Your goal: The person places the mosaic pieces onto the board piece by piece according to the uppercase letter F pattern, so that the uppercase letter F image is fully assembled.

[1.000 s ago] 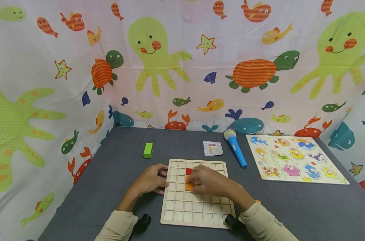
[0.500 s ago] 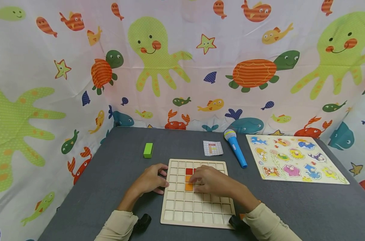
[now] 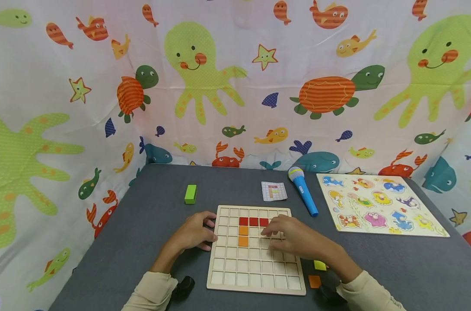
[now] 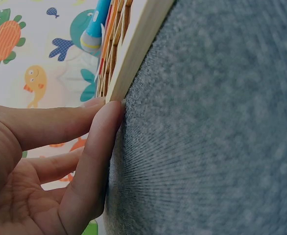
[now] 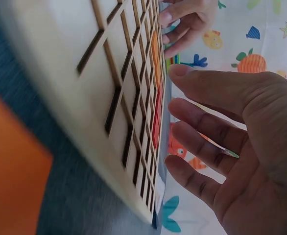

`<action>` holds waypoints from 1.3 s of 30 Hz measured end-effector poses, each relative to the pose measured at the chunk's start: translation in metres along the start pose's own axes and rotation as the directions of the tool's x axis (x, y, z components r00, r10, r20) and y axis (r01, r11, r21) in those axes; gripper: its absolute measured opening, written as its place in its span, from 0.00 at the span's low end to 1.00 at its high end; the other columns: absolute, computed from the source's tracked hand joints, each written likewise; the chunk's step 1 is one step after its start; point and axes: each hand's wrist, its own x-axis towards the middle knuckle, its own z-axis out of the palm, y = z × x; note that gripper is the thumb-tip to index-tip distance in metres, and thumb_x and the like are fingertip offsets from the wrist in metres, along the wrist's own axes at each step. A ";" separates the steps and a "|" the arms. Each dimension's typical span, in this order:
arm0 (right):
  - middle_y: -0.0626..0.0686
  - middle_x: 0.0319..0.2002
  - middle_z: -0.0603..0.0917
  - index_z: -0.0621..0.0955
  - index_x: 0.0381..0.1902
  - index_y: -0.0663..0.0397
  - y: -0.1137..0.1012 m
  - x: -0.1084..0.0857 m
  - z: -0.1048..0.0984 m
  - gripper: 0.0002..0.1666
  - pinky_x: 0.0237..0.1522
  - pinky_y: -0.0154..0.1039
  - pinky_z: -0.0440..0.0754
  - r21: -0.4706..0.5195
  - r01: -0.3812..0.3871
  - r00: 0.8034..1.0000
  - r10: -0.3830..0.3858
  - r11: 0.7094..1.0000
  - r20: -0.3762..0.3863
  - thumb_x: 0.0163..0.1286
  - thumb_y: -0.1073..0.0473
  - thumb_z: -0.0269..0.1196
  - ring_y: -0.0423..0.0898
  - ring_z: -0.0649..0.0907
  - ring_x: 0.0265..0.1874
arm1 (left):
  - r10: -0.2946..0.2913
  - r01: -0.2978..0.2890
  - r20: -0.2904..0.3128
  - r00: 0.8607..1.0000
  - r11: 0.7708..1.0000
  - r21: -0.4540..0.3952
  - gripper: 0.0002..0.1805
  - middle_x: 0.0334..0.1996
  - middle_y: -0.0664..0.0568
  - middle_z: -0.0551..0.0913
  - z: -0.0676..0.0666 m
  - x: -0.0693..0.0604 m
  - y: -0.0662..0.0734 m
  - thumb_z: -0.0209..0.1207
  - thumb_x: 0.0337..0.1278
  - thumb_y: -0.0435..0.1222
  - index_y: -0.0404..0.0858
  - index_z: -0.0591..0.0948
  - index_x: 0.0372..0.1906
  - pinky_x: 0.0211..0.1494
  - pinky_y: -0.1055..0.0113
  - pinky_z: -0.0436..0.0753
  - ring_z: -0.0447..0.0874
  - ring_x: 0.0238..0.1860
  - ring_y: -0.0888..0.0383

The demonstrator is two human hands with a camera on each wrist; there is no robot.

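Observation:
A wooden grid board (image 3: 256,276) lies on the dark table. In its upper part several red squares (image 3: 253,221) form a row, with two orange squares (image 3: 243,236) below the leftmost. My left hand (image 3: 194,233) holds the board's left edge; the left wrist view shows the thumb and a finger (image 4: 97,152) pinching that edge. Over the right half of the grid hovers my right hand (image 3: 297,237), nothing in it. Its fingers are apart and loosely bent in the right wrist view (image 5: 241,132), beside the board (image 5: 80,122).
A green block (image 3: 190,194) stands at the back left. Behind the board lie a patterned card (image 3: 274,191) and a blue microphone (image 3: 305,192). An animal puzzle board (image 3: 383,205) is at the right. Yellow (image 3: 319,265) and orange (image 3: 315,281) pieces lie near my right forearm.
My right hand has moved right, off the colored squares, and the whole red row now shows. Yellow and orange pieces by the forearm are uncovered. My left hand has stayed put.

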 end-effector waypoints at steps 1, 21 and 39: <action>0.43 0.51 0.87 0.89 0.56 0.48 0.001 -0.003 -0.001 0.16 0.57 0.50 0.87 0.003 -0.008 1.000 0.008 1.000 0.001 0.72 0.55 0.72 0.45 0.82 0.53 | 0.000 0.000 0.000 1.000 1.000 0.001 0.35 0.52 0.40 0.78 0.000 0.000 0.000 0.70 0.56 0.22 0.31 0.75 0.70 0.32 0.57 0.93 0.87 0.37 0.53; 0.40 0.50 0.85 0.88 0.56 0.42 0.037 -0.067 -0.021 0.21 0.50 0.40 0.88 -0.031 -0.109 0.994 0.108 0.994 -0.029 0.68 0.46 0.75 0.41 0.80 0.49 | 0.002 -0.002 0.003 1.000 1.000 0.004 0.35 0.52 0.40 0.78 -0.001 -0.002 0.000 0.69 0.57 0.22 0.30 0.74 0.71 0.32 0.57 0.93 0.87 0.35 0.53; 0.36 0.47 0.84 0.88 0.54 0.41 0.067 -0.116 -0.028 0.23 0.46 0.35 0.84 -0.046 -0.231 0.973 0.230 0.972 -0.019 0.65 0.41 0.76 0.32 0.78 0.43 | 0.000 0.000 -0.003 1.000 1.000 0.011 0.35 0.52 0.40 0.79 0.000 -0.001 0.000 0.70 0.57 0.23 0.31 0.75 0.71 0.32 0.58 0.93 0.87 0.35 0.53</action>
